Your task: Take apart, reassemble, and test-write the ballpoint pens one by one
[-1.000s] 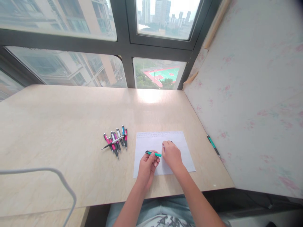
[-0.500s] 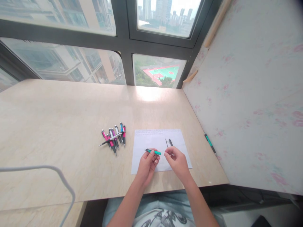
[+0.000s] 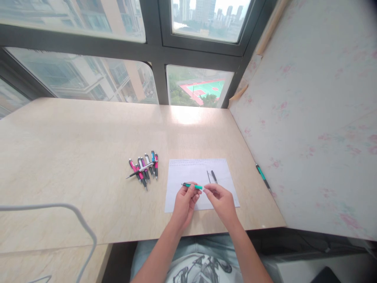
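Observation:
Over the sheet of paper (image 3: 176, 198), my left hand (image 3: 183, 202) is closed around the green upper barrel of a ballpoint pen (image 3: 196, 186), its clicker end pointing left. My right hand (image 3: 221, 199) pinches thumb and forefinger together right by the barrel's right end. Whatever sits between those fingertips is too small to make out. Just beyond my right hand, a dark grip section (image 3: 213, 176) and a thin refill (image 3: 208, 177) lie on the paper.
Several pens (image 3: 143, 169) in pink, purple, white and blue lie bunched left of the paper. Another green pen (image 3: 262, 177) rests along the wall at the right. A grey cable (image 3: 73, 212) loops over the table (image 3: 73, 157) at the left. A window stands behind.
My right fingertips and the barrel's right end have come closer together, now almost touching. The view has shifted slightly; the loose parts and the other pens lie as before.

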`<state>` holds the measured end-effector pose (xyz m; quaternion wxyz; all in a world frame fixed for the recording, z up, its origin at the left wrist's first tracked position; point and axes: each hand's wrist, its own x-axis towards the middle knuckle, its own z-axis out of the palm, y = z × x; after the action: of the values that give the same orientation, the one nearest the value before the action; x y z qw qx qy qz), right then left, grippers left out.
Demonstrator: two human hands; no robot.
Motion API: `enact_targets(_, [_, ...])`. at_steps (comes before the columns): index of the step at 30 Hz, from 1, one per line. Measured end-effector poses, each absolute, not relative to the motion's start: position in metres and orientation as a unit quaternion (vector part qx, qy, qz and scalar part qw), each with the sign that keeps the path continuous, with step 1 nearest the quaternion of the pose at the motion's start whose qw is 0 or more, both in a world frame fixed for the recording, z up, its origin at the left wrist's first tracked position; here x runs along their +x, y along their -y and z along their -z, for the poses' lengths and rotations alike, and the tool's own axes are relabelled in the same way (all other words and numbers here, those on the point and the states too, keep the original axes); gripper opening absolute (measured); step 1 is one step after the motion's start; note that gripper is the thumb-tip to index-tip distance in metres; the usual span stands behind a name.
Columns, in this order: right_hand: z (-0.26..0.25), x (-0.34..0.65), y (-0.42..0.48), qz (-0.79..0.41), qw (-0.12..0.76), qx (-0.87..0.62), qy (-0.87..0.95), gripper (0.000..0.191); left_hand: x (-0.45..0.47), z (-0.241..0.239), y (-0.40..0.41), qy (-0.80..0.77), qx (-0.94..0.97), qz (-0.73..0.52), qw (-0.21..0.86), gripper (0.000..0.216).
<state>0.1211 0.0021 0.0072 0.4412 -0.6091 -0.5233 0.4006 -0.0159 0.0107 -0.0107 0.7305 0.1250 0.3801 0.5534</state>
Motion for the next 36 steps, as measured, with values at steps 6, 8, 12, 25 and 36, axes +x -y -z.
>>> enact_targets(6, [-0.010,0.120,-0.004,-0.410,0.433,-0.617,0.514,0.020,-0.016,0.007,-0.008,-0.387,0.126,-0.534,0.741,0.030])
enact_targets(8, [-0.010,0.120,-0.004,-0.409,0.430,-0.617,0.517,0.020,-0.016,0.006,-0.008,-0.381,0.125,-0.533,0.745,0.027])
enact_targets(12, [-0.011,0.120,-0.003,-0.408,0.426,-0.613,0.525,0.019,-0.014,0.006,-0.009,-0.357,0.104,-0.537,0.757,0.023])
enact_targets(25, [0.006,0.140,-0.003,-0.180,0.261,-0.702,0.637,0.017,-0.022,0.018,-0.012,-0.330,0.036,-0.550,0.766,0.020])
enact_targets(36, [-0.004,0.118,-0.016,-0.102,0.030,-0.746,0.657,0.024,-0.027,0.012,-0.013,-0.303,0.044,-0.539,0.785,0.019])
